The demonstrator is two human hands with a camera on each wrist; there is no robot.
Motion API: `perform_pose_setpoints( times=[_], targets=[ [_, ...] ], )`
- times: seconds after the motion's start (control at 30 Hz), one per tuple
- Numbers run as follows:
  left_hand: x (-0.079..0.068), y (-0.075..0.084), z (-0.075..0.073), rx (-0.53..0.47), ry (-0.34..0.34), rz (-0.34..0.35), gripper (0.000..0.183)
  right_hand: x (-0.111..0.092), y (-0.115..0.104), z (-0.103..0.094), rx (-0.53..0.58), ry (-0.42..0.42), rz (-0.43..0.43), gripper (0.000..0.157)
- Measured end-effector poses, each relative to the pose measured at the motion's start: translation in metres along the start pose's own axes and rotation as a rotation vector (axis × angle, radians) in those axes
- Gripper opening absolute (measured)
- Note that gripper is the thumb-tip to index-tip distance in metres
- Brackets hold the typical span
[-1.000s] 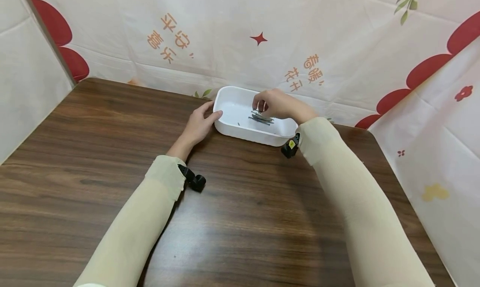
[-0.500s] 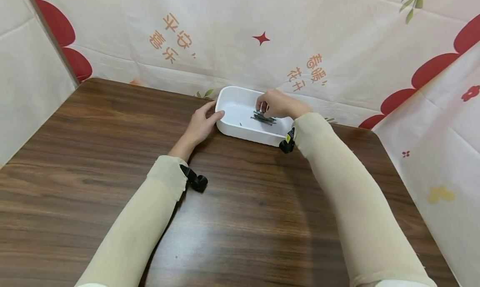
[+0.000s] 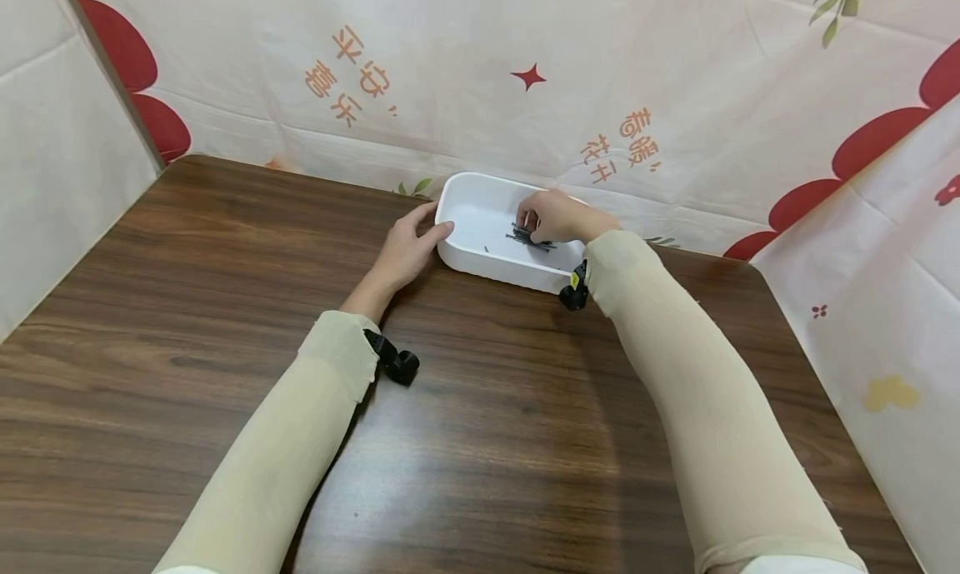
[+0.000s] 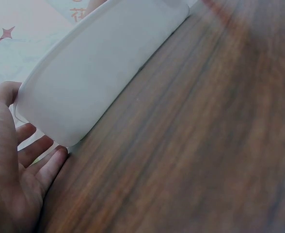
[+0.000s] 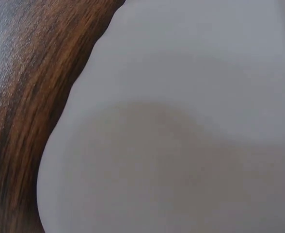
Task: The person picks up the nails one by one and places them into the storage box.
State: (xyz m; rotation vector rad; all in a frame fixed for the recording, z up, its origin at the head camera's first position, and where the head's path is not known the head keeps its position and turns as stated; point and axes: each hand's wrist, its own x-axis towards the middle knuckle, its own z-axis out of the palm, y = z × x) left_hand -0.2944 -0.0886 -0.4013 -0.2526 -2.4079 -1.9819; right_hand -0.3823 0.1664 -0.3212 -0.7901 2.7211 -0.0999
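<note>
A white rectangular plastic tray (image 3: 491, 266) stands at the back of the table. My left hand (image 3: 402, 247) grips its left end, thumb over the rim. In the left wrist view, the other fingers (image 4: 36, 148) lie against the outside of that end. Inside the tray is a small pile of thin dark metal nails (image 3: 517, 236). My right hand (image 3: 558, 214) reaches in from the right, its curled fingers pinching at the pile; the fingertips are partly hidden. The right wrist view shows only the blurred tray wall (image 5: 147, 68) up close and some table.
One small dark piece (image 3: 486, 249) lies apart from the pile on the tray floor. The brown wooden table (image 3: 480, 441) extends toward me. Behind the tray hangs a white printed curtain (image 3: 450, 74), close to its back wall. Black wrist cameras (image 3: 402, 366) sit on both sleeves.
My right hand has sunk slightly lower onto the nails, and its wrist has shifted a little. The left hand keeps its grip on the tray. The head view has drifted slightly.
</note>
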Motion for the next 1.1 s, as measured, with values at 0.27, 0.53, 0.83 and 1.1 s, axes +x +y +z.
perform_pose_setpoints(
  times=[0.27,0.53,0.83,1.1],
  targets=[
    [0.001,-0.002,0.004,-0.002,-0.01,-0.008,0.061,-0.003,0.006,0.004,-0.001,-0.018,0.016,0.027],
    [0.002,-0.004,0.005,0.003,-0.027,-0.011,0.062,-0.033,0.006,-0.009,-0.002,0.088,-0.013,0.025],
    [-0.002,-0.015,-0.011,0.053,-0.025,-0.036,0.065,-0.092,-0.012,-0.023,-0.052,0.224,-0.047,0.019],
    [-0.008,-0.033,-0.019,0.082,-0.021,-0.059,0.07,-0.128,-0.017,0.004,0.028,0.351,-0.001,0.015]
  ],
)
